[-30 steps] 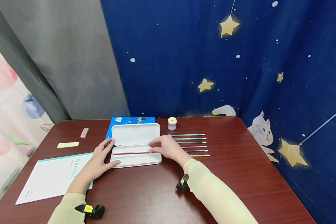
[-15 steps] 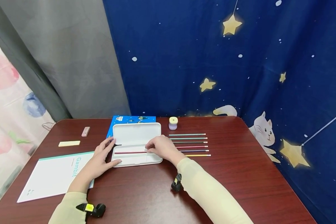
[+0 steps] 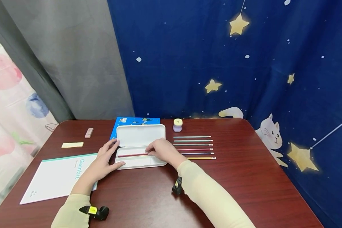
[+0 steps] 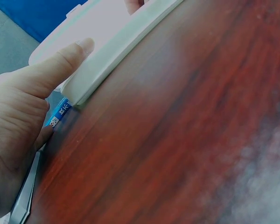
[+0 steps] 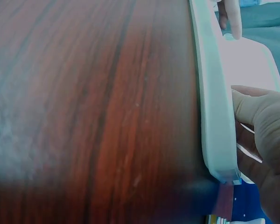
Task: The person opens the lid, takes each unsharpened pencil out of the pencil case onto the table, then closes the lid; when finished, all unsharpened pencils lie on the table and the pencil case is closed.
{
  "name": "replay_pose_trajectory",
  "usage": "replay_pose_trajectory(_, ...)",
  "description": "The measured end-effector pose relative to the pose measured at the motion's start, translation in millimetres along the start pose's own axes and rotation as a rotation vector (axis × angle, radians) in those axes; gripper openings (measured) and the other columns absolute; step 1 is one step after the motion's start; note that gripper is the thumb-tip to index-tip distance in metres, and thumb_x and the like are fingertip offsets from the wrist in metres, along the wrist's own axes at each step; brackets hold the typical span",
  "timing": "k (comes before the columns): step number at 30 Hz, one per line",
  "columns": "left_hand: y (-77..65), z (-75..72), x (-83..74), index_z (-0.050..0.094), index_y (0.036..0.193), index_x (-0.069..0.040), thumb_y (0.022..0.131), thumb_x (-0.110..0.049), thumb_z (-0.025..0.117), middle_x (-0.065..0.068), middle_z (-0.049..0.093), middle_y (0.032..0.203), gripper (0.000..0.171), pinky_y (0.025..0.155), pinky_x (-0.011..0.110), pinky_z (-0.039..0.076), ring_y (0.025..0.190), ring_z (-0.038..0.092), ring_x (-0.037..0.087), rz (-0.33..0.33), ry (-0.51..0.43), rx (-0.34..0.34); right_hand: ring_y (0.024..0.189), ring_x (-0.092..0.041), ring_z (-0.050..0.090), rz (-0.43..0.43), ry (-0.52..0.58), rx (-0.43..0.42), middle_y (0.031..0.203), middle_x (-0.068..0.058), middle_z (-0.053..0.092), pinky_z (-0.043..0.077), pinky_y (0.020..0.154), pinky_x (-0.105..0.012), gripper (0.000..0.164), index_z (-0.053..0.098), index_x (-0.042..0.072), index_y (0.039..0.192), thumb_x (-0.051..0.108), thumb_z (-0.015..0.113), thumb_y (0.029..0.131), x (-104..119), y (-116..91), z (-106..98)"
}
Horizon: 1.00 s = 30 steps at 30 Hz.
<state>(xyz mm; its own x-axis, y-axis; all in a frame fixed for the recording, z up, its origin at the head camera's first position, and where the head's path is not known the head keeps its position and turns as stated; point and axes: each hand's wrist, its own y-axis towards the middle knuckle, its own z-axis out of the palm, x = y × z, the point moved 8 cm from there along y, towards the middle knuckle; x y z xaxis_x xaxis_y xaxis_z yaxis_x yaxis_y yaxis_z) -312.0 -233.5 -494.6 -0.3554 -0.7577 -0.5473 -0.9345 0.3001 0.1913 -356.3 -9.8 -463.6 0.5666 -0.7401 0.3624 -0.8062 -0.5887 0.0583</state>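
A white pencil case [image 3: 141, 135] stands with its lid up near the back of the table. A dark red pencil [image 3: 132, 155] lies lengthwise along its lower tray. My right hand [image 3: 163, 152] reaches over the tray's right part and pinches this pencil, whose right portion is hidden behind the fingers. In the right wrist view, thumb and fingers [image 5: 252, 109] bend over the case's rim, and the pencil cannot be made out. My left hand [image 3: 102, 163] rests at the case's left end, fingers along the side. Its thumb [image 4: 67, 63] lies straight over the front corner.
Several pencils [image 3: 193, 149] lie in a row right of the case. A blue booklet [image 3: 138, 121] sits behind it, with a small yellow-and-lilac container [image 3: 177, 125] nearby. At left are a white notebook [image 3: 57, 180], a cream strip [image 3: 72, 145] and a pink eraser [image 3: 89, 133].
My right hand has slid a little leftward along the tray, and the red pencil now looks slightly tilted. My left hand stays at the case's left end. The head view has shifted slightly.
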Motion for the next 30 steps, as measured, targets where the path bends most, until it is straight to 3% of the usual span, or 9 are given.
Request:
replay_pose_trajectory(5, 0.5, -0.4, 0.4, 0.023, 0.167, -0.011, 0.091, -0.049, 0.078, 0.02, 0.016, 0.17, 0.101, 0.111, 0.074, 0.034, 0.15, 0.019, 0.046, 0.003, 0.004, 0.002, 0.106, -0.006, 0.07, 0.0, -0.036, 0.015, 0.11, 0.012, 0.078, 0.055, 0.093, -0.024, 0.019, 0.083, 0.026, 0.114, 0.019, 0.076, 0.098, 3, 3, 3)
replay_pose_trajectory(14, -0.7, 0.1, 0.3, 0.022, 0.167, -0.01, 0.092, -0.047, 0.079, 0.02, 0.016, 0.17, 0.101, 0.112, 0.074, 0.033, 0.15, 0.019, 0.046, 0.007, -0.007, 0.003, 0.091, -0.004, 0.064, 0.021, -0.079, 0.022, 0.1, 0.016, 0.076, 0.054, 0.078, -0.025, 0.014, 0.084, 0.031, 0.103, 0.02, 0.077, 0.097, 3, 4, 4)
replay_pose_trajectory(19, -1.4, 0.4, 0.4, 0.022, 0.167, -0.01, 0.092, -0.047, 0.079, 0.02, 0.016, 0.17, 0.101, 0.112, 0.074, 0.033, 0.15, 0.02, 0.045, 0.009, -0.007, -0.002, 0.09, -0.005, 0.064, 0.007, -0.062, 0.003, 0.099, 0.016, 0.076, 0.053, 0.079, -0.024, 0.012, 0.082, 0.029, 0.101, 0.019, 0.076, 0.097, 3, 2, 3)
replay_pose_trajectory(25, -1.6, 0.7, 0.7, 0.024, 0.167, -0.011, 0.091, -0.047, 0.08, 0.02, 0.017, 0.17, 0.101, 0.111, 0.073, 0.034, 0.149, 0.021, 0.045, 0.018, -0.007, -0.008, 0.092, -0.002, 0.065, -0.039, 0.075, -0.061, 0.1, 0.014, 0.077, 0.053, 0.085, -0.02, 0.012, 0.083, 0.024, 0.105, 0.019, 0.077, 0.097, -3, -4, 1)
replay_pose_trajectory(30, -1.7, -0.3, 0.5, 0.024, 0.167, -0.01, 0.091, -0.045, 0.08, 0.02, 0.018, 0.17, 0.1, 0.111, 0.072, 0.034, 0.149, 0.021, 0.045, 0.026, -0.012, -0.013, 0.084, 0.002, 0.064, -0.063, 0.212, -0.139, 0.096, 0.015, 0.076, 0.053, 0.077, -0.016, 0.011, 0.083, 0.024, 0.105, 0.02, 0.078, 0.096, -9, -9, -6)
